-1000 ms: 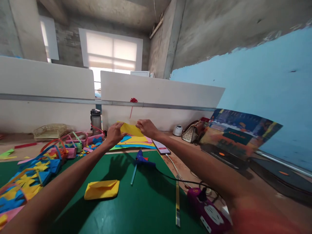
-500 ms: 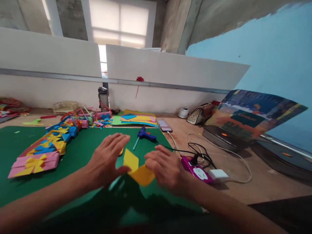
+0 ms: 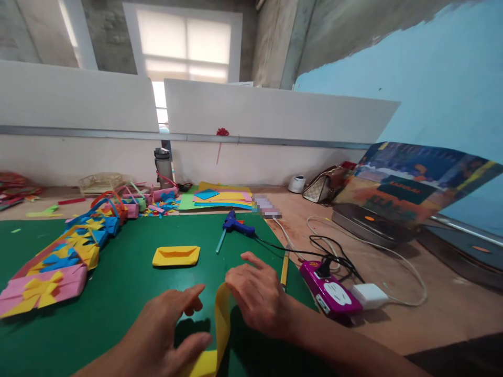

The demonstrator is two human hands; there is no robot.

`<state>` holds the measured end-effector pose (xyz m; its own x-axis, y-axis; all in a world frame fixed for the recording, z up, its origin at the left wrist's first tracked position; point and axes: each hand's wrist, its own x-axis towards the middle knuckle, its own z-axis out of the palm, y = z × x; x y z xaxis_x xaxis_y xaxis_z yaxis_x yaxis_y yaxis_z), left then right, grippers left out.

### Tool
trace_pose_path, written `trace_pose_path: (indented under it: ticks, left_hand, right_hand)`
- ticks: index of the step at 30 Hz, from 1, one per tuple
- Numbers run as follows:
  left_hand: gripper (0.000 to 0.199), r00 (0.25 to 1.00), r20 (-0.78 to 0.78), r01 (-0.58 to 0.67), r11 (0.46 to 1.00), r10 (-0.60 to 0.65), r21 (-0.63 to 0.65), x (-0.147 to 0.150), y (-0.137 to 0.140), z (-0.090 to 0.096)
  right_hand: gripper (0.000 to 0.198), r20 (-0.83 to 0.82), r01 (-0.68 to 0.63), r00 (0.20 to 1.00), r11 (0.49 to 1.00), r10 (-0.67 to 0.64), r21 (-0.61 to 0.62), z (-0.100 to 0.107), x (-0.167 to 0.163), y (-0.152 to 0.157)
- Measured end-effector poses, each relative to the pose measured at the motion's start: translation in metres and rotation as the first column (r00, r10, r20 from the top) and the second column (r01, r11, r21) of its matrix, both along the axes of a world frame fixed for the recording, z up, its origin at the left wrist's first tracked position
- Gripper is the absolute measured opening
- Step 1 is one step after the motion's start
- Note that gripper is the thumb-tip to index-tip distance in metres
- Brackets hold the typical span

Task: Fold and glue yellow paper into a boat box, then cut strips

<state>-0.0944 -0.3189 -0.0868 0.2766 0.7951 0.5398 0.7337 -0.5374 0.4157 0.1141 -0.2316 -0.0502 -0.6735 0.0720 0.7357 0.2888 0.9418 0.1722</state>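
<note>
Yellow paper strip (image 3: 222, 320) runs lengthwise away; right hand (image 3: 257, 296) pinches its far end, left hand (image 3: 167, 324) spread beside it.

There are two hands (image 3: 165, 324) (image 3: 259, 298), one held yellow sheet (image 3: 222, 319), one glue gun (image 3: 238, 226) and one bottle (image 3: 164, 168).

"What is the right hand (image 3: 257, 293) doing?"
"It's holding a yellow paper strip (image 3: 222, 317) on the near side of the glue gun (image 3: 236, 225)."
"The left hand (image 3: 167, 322)?"
"It's showing parted fingers, near-left of the glue gun. Coloured sheets (image 3: 223, 198) are lying behind the glue gun."
</note>
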Motion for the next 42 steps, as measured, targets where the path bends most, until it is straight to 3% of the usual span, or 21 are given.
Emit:
trace_pose_path:
  ticks: [5, 9, 10, 12, 13, 15, 18, 22, 27, 30, 32, 35, 38, 42]
  left_hand:
    - [0.061, 0.999, 0.017, -0.037, 0.995, 0.038, -0.093, 0.004, -0.009, 0.015]
    - [0.075, 0.992, -0.119, -0.040, 0.994, 0.028, -0.099, 0.020, -0.004, 0.022]
    - [0.070, 0.983, -0.175, -0.072, 0.992, 0.053, -0.105, 0.024, 0.000, 0.024]
    - [0.041, 0.945, -0.310, -0.146, 0.984, 0.106, -0.107, 0.027, 0.008, 0.026]
    - [0.022, 0.918, -0.379, -0.160, 0.983, 0.117, -0.085, 0.026, 0.012, 0.027]
    - [0.027, 0.870, -0.472, -0.140, 0.990, 0.139, 0.034, 0.020, 0.018, 0.030]
    - [0.030, 0.835, -0.475, -0.151, 0.945, 0.279, 0.289, 0.006, 0.019, 0.032]
    - [0.029, 0.759, -0.558, -0.135, 0.920, 0.335, 0.368, 0.002, 0.013, 0.024]
    - [0.029, 0.747, -0.619, -0.093, 0.961, 0.241, 0.261, 0.006, 0.007, -0.005]
    - [0.030, 0.765, -0.611, -0.089, 0.973, 0.204, 0.214, 0.006, 0.005, -0.015]
    - [0.031, 0.787, -0.591, -0.074, 0.978, 0.177, 0.194, 0.005, 0.005, -0.015]
    - [0.032, 0.834, -0.534, -0.039, 0.981, 0.136, 0.189, 0.005, 0.006, -0.012]
    - [0.032, 0.859, -0.500, -0.011, 0.980, 0.111, 0.199, 0.005, 0.006, -0.011]
    - [0.028, 0.843, -0.527, -0.019, 0.986, 0.103, 0.163, 0.001, 0.006, -0.016]
  right_hand:
    - [0.017, 0.044, 0.210, 0.975, 0.971, -0.216, 0.116, 0.006, -0.003, -0.003]
    - [0.020, -0.018, 0.291, 0.956, 0.944, -0.292, 0.153, 0.008, -0.003, -0.001]
    - [0.021, -0.033, 0.301, 0.954, 0.943, -0.299, 0.139, 0.008, -0.002, -0.001]
    - [0.022, -0.047, 0.300, 0.954, 0.948, -0.296, 0.110, 0.009, 0.000, 0.000]
    - [0.022, -0.045, 0.294, 0.956, 0.950, -0.291, 0.104, 0.010, 0.001, 0.000]
    - [0.022, -0.017, 0.289, 0.957, 0.950, -0.289, 0.116, 0.009, 0.004, 0.001]
    - [0.023, 0.065, 0.338, 0.934, 0.930, -0.350, 0.147, 0.006, 0.007, 0.003]
    - [0.024, 0.154, 0.393, 0.897, 0.908, -0.414, 0.149, -0.004, 0.007, 0.002]
    - [0.026, 0.231, 0.435, 0.864, 0.894, -0.448, 0.108, -0.013, 0.016, 0.002]
    - [0.024, 0.225, 0.415, 0.881, 0.908, -0.416, 0.058, -0.012, 0.019, 0.002]
    - [0.021, 0.218, 0.326, 0.922, 0.945, -0.321, 0.015, -0.012, 0.016, -0.001]
    - [0.033, 0.264, 0.192, 0.946, 0.981, -0.188, 0.013, -0.016, 0.009, -0.007]
    - [0.028, 0.381, 0.162, 0.910, 0.986, -0.166, 0.043, -0.021, 0.007, -0.009]
    - [0.023, 0.508, 0.261, 0.831, 0.965, -0.226, 0.002, -0.019, 0.017, -0.004]
